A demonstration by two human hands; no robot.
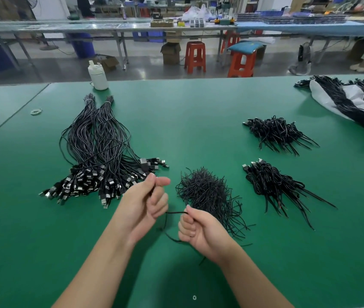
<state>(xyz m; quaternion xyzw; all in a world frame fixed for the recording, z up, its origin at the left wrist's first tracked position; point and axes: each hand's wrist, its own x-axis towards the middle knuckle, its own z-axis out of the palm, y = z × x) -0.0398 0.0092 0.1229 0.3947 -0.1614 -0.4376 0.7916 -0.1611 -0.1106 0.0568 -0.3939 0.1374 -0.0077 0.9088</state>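
Note:
Both hands hold one thin black cable [173,212] above the green table [198,112]. My left hand [147,201] pinches it between thumb and fingers near a USB plug end. My right hand [198,230] grips the cable in curled fingers; a loop of it hangs below toward the table. Just behind my right hand lies a heap of short black twist ties [207,192]. A large bundle of long USB cables [96,152] lies to the left, plugs toward me.
Two piles of coiled, tied cables [274,132] [272,183] lie on the right. A bag with more cable bundles [354,103] sits far right. A white bottle [97,75] and a rubber band [36,111] are at the back left. Stools and benches stand beyond.

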